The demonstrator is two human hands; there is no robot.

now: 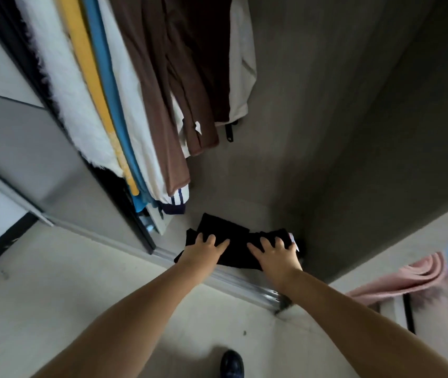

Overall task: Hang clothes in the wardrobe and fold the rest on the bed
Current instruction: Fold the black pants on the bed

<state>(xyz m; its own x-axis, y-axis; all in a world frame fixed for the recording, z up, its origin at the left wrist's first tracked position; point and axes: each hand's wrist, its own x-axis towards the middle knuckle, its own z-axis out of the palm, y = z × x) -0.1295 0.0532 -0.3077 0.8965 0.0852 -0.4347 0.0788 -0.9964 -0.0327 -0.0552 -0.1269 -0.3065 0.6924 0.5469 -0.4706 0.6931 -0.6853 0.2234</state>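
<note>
We count two hands, left and right, one folded black garment at lower centre, and six or so hanging garments upper left (overlaps blur the tally).

I note a folded garment on the wardrobe floor, just behind the sliding-door track, with both hands, left hand and right hand, on it, below and right of the hanging clothes.

Bare forearms, no sleeves; one dark shoe.
</note>
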